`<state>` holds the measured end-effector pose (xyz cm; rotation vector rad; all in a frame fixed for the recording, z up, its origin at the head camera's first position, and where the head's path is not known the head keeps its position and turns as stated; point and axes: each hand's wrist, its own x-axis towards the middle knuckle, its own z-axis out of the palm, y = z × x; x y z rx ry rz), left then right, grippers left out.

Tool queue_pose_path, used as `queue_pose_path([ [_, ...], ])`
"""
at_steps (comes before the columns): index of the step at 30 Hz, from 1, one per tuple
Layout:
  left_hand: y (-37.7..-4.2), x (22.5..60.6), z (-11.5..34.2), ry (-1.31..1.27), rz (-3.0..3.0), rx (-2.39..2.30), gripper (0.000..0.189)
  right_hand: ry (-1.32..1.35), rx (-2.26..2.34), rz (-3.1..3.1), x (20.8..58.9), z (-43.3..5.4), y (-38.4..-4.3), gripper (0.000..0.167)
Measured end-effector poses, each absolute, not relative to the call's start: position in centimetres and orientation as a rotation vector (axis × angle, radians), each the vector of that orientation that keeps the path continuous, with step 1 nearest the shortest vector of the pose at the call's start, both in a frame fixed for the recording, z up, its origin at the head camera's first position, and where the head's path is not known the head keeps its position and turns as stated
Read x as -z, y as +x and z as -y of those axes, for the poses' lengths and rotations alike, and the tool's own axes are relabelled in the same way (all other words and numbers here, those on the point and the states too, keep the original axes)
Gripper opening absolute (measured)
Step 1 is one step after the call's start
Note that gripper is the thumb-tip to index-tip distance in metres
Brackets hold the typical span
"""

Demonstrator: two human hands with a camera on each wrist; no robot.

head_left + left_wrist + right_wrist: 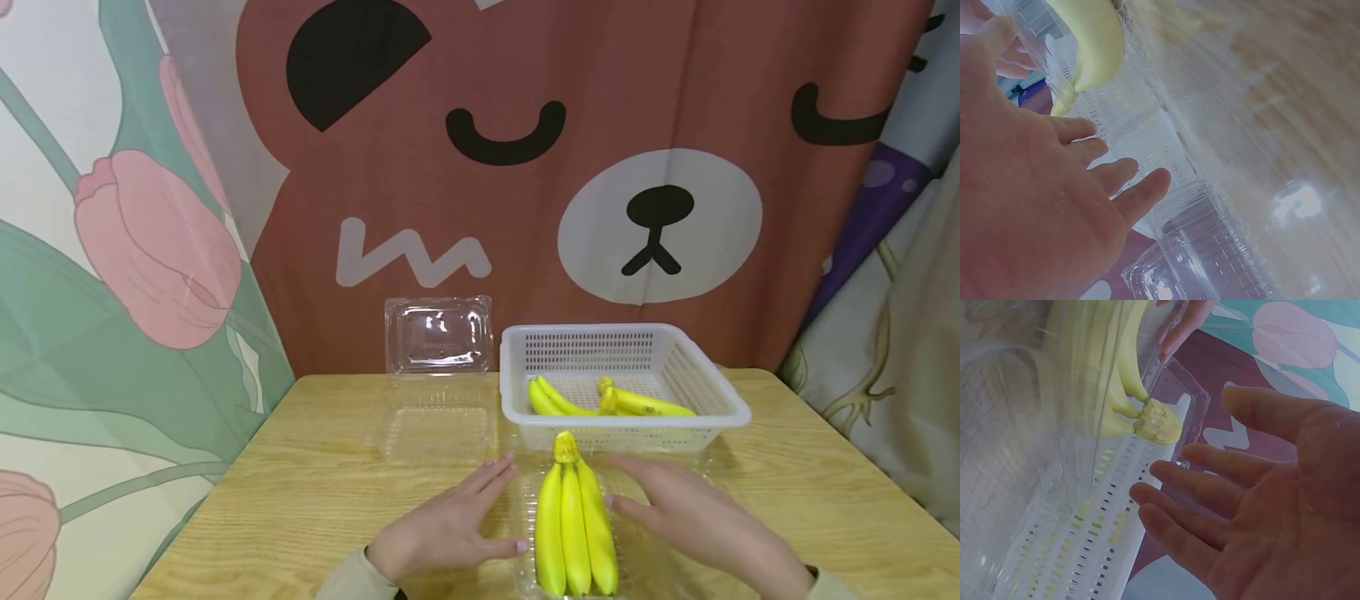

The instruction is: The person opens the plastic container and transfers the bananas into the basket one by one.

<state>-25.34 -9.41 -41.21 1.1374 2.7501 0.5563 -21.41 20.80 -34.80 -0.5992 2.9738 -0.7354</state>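
A bunch of three yellow bananas (573, 525) lies in a clear plastic container (525, 575), stem end pointing away from me. On its left side is my left hand (450, 527), fingers extended and thumb near the container's edge. My right hand (690, 512) is on the other side, fingers fairly straight and its thumb close to the bananas. Both palms face inward, and neither hand grips anything. In the right wrist view, the banana stem (1159, 422) shows through clear plastic beyond the fingertips. The left wrist view shows a banana (1097, 47) above the left fingers.
A white slotted basket (630, 423) stands behind the bananas, with more bananas (645, 403) inside. Left of it sits another clear container (438, 433), its lid (438, 337) raised against the bear-patterned curtain (420, 183). The wooden table (300, 483) lies under everything.
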Motion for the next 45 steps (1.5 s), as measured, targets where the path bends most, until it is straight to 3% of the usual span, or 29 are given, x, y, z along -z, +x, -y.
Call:
queue_pose_path([
  [12, -25.3, 41.1, 9.4, 1.112, -2.744, -0.568, 0.092, -0.526, 0.799, -2.892, 36.4, -19.2, -23.5, 0.06],
  [35, -25.3, 41.2, 9.2, 1.122, -2.75, -0.557, 0.091, -0.452, 0.901, -2.811, 38.7, -17.5, -23.0, 0.087],
  [45, -25.3, 41.0, 9.2, 1.095, -2.726, -0.575, 0.093, -0.484, 0.973, -2.673, 39.0, -17.4, -23.4, 0.088],
])
